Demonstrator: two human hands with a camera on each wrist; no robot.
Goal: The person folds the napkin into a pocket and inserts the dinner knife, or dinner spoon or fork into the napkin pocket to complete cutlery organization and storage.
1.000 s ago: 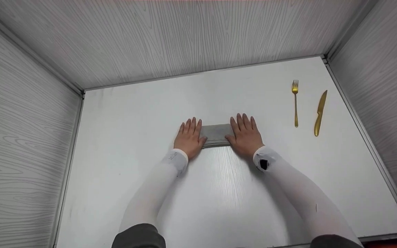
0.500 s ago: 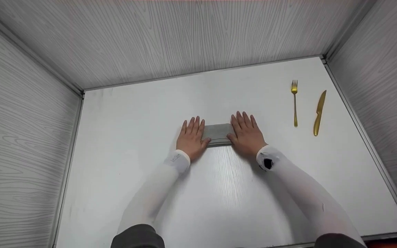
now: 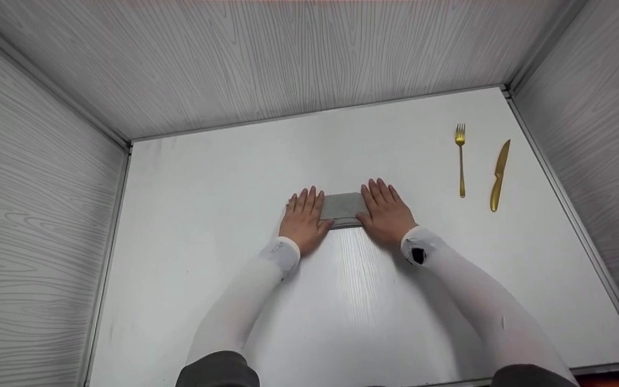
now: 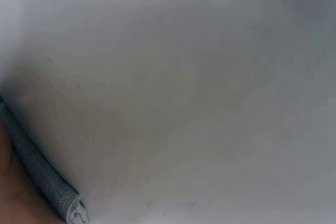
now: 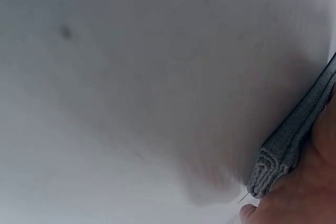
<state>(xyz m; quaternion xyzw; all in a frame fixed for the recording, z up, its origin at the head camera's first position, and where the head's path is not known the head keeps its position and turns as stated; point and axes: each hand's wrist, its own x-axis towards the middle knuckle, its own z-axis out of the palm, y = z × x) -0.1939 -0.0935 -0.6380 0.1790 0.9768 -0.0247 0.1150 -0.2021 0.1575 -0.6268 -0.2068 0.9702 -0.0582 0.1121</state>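
A grey cloth (image 3: 343,206), folded into a small layered rectangle, lies flat near the middle of the white table. My left hand (image 3: 303,220) rests on its left end with the fingers straight and pointing away from me. On the right end lies my right hand (image 3: 388,216), its fingers also straight and the thumb along the near edge. Both palms hide the ends of the cloth. In the left wrist view the cloth's folded edge (image 4: 44,179) shows beside the palm. Stacked layers of the cloth (image 5: 273,166) show under the hand in the right wrist view.
A gold fork (image 3: 460,161) lies on the table (image 3: 180,226) to the right, tines away from me. Right of it is a gold knife (image 3: 498,176). Wood-grain panels (image 3: 288,59) wall in the back and both sides.
My left hand has slid a little to the right along the cloth, so less of the cloth shows between the hands. The right hand has barely shifted.
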